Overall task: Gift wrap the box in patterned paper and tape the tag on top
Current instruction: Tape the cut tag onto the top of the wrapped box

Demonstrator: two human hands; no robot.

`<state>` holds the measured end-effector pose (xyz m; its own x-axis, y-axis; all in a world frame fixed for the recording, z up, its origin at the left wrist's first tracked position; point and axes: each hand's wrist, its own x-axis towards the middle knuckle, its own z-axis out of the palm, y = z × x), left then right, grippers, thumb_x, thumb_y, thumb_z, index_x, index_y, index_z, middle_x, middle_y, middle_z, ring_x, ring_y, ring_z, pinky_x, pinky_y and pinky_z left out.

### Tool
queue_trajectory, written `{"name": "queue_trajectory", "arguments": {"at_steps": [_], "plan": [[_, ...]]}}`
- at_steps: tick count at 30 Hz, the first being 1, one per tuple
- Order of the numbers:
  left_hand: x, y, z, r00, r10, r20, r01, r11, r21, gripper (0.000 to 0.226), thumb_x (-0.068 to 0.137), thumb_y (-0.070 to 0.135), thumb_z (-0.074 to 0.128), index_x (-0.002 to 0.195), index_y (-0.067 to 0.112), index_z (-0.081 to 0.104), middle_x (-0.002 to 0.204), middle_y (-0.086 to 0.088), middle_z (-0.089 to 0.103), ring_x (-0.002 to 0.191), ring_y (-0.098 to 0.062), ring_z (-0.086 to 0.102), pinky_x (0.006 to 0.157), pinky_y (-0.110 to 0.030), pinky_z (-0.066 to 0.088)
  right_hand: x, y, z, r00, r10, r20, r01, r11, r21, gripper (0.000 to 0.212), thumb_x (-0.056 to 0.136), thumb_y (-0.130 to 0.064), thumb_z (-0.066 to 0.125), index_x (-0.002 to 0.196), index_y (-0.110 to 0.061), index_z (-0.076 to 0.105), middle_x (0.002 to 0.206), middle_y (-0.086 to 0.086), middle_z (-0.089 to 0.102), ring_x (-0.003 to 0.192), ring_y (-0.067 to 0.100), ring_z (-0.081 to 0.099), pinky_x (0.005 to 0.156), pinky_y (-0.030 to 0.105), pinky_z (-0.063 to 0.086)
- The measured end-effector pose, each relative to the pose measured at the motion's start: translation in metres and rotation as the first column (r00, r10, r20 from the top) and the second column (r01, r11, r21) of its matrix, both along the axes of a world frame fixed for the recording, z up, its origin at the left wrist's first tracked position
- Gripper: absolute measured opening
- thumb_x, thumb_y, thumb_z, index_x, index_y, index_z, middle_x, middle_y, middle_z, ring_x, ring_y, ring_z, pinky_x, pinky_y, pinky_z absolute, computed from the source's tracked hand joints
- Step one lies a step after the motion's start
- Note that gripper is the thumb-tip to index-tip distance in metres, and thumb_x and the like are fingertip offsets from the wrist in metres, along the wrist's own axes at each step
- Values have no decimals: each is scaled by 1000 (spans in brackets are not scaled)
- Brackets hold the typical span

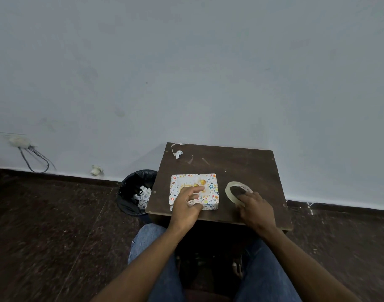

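Note:
A box wrapped in white paper with small coloured patterns (211,200) lies on the near left part of a small dark wooden table (247,166). A tag with gold print (200,184) lies on the box's top. My left hand (187,203) rests on the box, its forefinger stretched over the tag and pressing it down. To the right a roll of pale tape (230,189) lies flat on the table. My right hand (255,208) lies over the roll's near edge, fingers curled onto it.
Paper and tape scraps (178,150) lie at the table's far left corner. A black-lined bin (135,190) with crumpled patterned paper stands on the floor left of the table. A pale wall rises just behind. My knees in jeans are under the table's near edge.

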<state>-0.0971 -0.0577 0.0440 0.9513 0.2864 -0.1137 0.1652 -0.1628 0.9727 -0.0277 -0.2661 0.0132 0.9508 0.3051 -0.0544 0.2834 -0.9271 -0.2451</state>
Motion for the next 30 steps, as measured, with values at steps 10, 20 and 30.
{"name": "queue_trajectory", "arguments": {"at_steps": [10, 20, 30], "plan": [[-2, 8, -8, 989, -102, 110, 74, 971, 229, 53, 77, -13, 58, 97, 35, 71, 112, 15, 58, 110, 9, 52, 85, -12, 46, -8, 3, -19, 996, -75, -46, 78, 993, 85, 33, 86, -25, 59, 118, -23, 68, 122, -4, 62, 119, 19, 52, 92, 38, 43], [2, 4, -13, 981, -177, 75, 143, 933, 331, 42, 80, -3, 59, 107, 26, 74, 116, 22, 56, 118, 0, 52, 89, -28, 50, -16, 52, 36, 921, 178, -346, 230, 470, 852, 16, 89, -20, 71, 87, -4, 75, 68, -6, 67, 62, 1, 56, 61, 15, 43], [3, 9, -16, 985, -153, 78, 126, 954, 271, 42, 79, -5, 62, 98, 31, 75, 113, 22, 57, 115, 6, 51, 91, -36, 53, -16, 52, 23, 892, 150, -427, 305, 497, 812, 8, 89, -9, 71, 85, -3, 74, 77, 9, 71, 70, 10, 61, 66, 23, 50]]}}
